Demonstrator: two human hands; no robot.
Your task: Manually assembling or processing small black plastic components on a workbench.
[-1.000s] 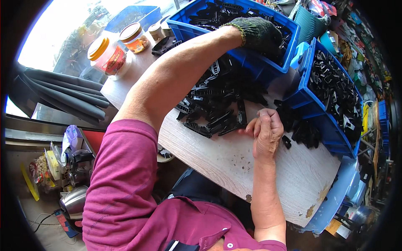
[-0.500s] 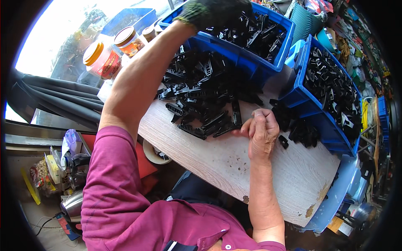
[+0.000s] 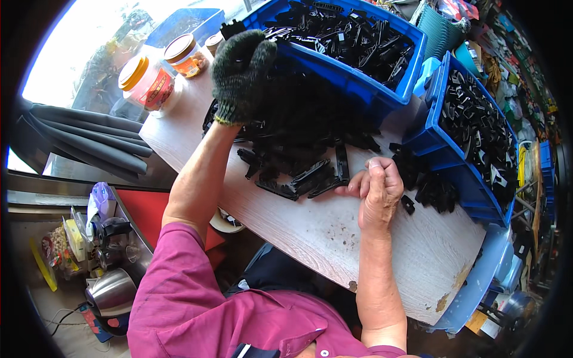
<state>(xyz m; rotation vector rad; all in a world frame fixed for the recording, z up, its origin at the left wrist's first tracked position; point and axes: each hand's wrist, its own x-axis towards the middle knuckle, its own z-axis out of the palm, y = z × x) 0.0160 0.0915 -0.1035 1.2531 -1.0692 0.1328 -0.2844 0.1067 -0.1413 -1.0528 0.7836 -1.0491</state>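
My left hand (image 3: 243, 77), in a dark green knit glove, is curled above the left side of a heap of black plastic parts (image 3: 298, 128). A black toothed plastic part (image 3: 232, 28) sticks out past its fingertips, seemingly in its grip. My right hand (image 3: 379, 190) is bare and loosely closed, low over the table beside the heap's near right edge. Its thumb lies on top of the curled fingers, and whatever they might hold is hidden. The fingertips are close to a long black part (image 3: 341, 164) at the heap's edge.
Behind the heap is a blue bin (image 3: 370, 89) full of black parts. A second blue bin (image 3: 462, 158) of small black pieces stands at right, with loose pieces (image 3: 436, 190) before it. Jars (image 3: 146, 86) stand at the back left of the pale table (image 3: 310, 232).
My left hand has come back from over the far blue bin, leftward and nearer to me, with a black plastic part now showing at its fingers. My right hand has hardly moved.
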